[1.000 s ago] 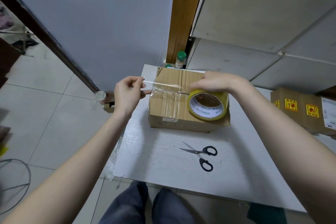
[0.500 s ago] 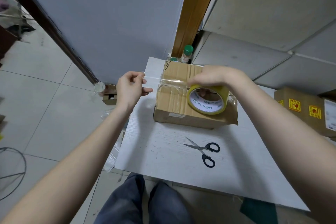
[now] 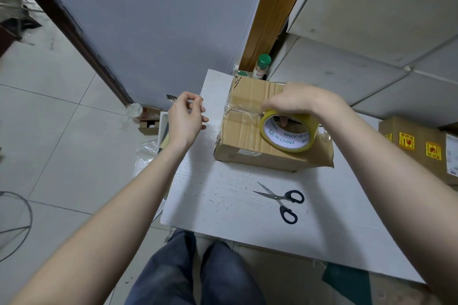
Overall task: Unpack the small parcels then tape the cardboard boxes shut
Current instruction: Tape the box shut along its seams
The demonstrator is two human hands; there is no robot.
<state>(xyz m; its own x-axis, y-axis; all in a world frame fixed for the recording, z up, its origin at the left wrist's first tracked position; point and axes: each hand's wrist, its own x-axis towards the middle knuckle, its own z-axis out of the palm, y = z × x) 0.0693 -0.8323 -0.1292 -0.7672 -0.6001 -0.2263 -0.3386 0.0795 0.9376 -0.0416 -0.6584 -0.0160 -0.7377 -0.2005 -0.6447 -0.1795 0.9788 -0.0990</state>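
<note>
While a second ago the tape roll (image 3: 288, 132) hung lower over the cardboard box (image 3: 250, 126), the right hand (image 3: 295, 101) now grips it atop; left hand (image 3: 184, 117) pinches the clear strip's end beside the box.

A single wide-angle camera is mounted at head height on the person and faces forward and steeply down, so the white table (image 3: 223, 195) fills the centre of the frame at close range and the person's own legs (image 3: 190, 272) appear at the bottom edge. Both forearms enter from the lower corners and converge toward the cardboard box (image 3: 247, 136) near mid-frame. Lens distortion bends the door (image 3: 148, 20) and floor tiles (image 3: 49, 111) toward the frame edges.
</note>
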